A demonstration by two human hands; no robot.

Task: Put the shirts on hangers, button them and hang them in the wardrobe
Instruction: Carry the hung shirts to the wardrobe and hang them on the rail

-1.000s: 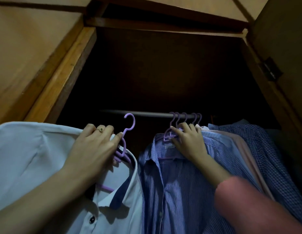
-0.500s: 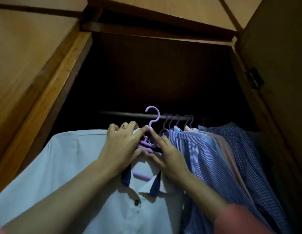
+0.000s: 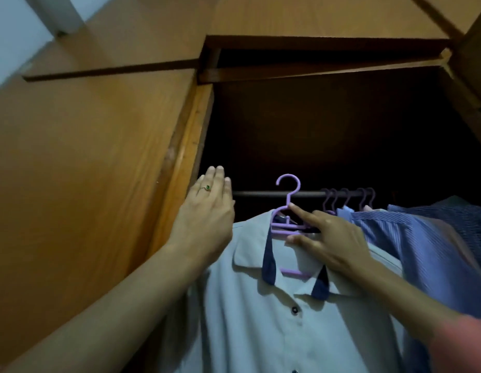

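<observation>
A pale shirt (image 3: 261, 332) with a dark-lined collar and dark buttons hangs on a purple hanger (image 3: 288, 184). The hanger's hook rises over the wardrobe rod (image 3: 255, 194); I cannot tell whether it rests on it. My right hand (image 3: 333, 243) holds the hanger just below the hook, index finger stretched along it and thumb underneath. My left hand (image 3: 207, 208) is lifted off the shirt, fingers straight, beside its left shoulder. Its ring finger bears a ring.
Several blue striped and checked shirts (image 3: 422, 251) hang on purple hangers (image 3: 347, 196) packed at the rod's right. The wooden wardrobe door (image 3: 86, 184) and frame edge (image 3: 180, 170) stand close on the left. The wardrobe inside is dark.
My left hand has let go of the hanger and moved left and up with straight fingers. The right hand stays at the hanger's neck. The hook now sits higher, at the rod.
</observation>
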